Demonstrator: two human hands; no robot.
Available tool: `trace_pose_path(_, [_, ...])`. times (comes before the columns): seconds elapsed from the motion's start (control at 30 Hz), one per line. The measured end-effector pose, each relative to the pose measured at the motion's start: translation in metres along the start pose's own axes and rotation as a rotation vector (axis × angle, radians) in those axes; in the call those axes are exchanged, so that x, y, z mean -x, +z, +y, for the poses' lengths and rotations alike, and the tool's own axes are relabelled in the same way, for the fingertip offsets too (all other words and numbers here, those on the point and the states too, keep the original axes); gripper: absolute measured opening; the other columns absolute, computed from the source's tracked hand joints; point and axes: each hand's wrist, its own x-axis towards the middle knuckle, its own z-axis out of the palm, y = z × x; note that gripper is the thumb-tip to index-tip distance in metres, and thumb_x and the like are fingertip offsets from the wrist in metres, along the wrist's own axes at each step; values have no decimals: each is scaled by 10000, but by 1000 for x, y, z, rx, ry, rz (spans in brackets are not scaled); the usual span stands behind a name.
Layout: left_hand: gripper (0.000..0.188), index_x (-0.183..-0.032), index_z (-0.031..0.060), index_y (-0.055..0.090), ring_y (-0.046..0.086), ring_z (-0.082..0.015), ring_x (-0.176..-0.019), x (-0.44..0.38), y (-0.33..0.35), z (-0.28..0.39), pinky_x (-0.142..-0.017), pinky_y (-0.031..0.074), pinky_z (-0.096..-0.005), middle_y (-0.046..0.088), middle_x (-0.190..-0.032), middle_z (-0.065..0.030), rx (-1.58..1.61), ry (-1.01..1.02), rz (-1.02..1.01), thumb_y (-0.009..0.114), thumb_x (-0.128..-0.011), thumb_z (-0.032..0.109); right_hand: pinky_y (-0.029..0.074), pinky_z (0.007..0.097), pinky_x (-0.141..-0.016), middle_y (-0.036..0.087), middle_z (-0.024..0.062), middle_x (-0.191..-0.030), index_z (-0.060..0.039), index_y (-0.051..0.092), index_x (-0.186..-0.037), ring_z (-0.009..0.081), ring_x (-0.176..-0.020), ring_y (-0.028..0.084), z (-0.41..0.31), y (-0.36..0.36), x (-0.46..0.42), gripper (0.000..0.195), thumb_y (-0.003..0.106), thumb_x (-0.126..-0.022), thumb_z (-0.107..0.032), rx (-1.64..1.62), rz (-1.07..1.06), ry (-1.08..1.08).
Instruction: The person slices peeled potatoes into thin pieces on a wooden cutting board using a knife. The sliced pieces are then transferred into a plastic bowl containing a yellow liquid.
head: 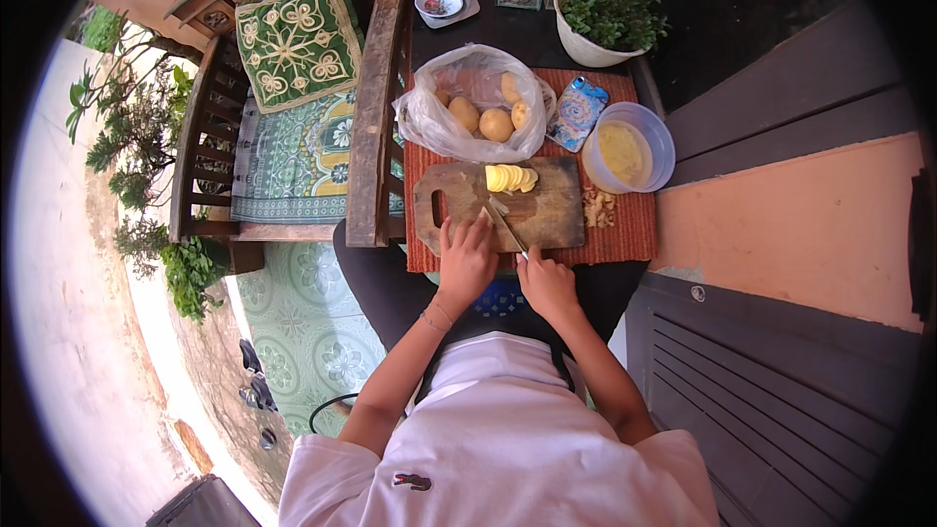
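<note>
My right hand grips the handle of a kitchen knife, its blade slanting up and left over a wooden cutting board. Fingers forward, my left hand rests on the board's near edge, left of the blade. A small pale piece shows at its fingertips; whether they grip it is hidden. Thin pale slivers lie by the knife tip. Farther back on the board, yellow peeled potato slices lean in an overlapping row.
Behind the board sits an open plastic bag of potatoes. To its right are a patterned phone case and a plastic tub with cloudy yellowish contents. Brown scraps lie on the orange mat. A wooden bench borders the left.
</note>
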Motion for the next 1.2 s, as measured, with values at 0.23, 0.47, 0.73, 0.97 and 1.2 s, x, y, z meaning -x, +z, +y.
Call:
trace_pose_path(0.23, [537,-1200,-29,555,487,-252,-1137,0,-1,1,-1089,224,-536,514,-1286,-119,-32,8,-20,637,-703,158,512,502,-527,621,202,-603,-19,480,-915,403,-574,633,2,-9,18,293,413,-968,-300,1,-25,2])
trace_pose_path(0.47, [533,-1190,-34,556,486,-257,-1148,-1,1,2,-1089,210,-546,519,-1283,-122,-33,7,-6,639,-696,148,516,499,-518,616,198,-592,-19,454,-883,399,-577,636,-12,-10,12,287,395,-981,-283,-34,-36,-49])
trace_pose_path(0.73, [479,-1130,-67,582,506,-262,-1119,-6,1,2,-1080,226,-553,555,-1223,-149,-38,25,10,625,-705,150,534,436,-490,623,178,-582,-28,468,-860,346,-570,660,-29,-14,7,283,397,-983,-272,50,-38,-52])
trace_pose_path(0.97, [491,-1096,-79,595,515,-258,-1106,-9,-1,0,-1073,233,-562,560,-1204,-153,-70,50,-2,651,-684,183,539,413,-491,629,157,-574,-19,493,-814,323,-565,666,-31,-13,5,316,408,-981,-274,87,-25,-46])
trace_pose_path(1.2, [443,-1093,-64,597,531,-234,-1090,-8,0,-3,-1079,225,-560,567,-1204,-131,-75,51,-21,620,-694,128,540,400,-498,640,146,-591,-27,496,-828,301,-577,673,-31,-18,0,321,411,-981,-296,113,-51,-55])
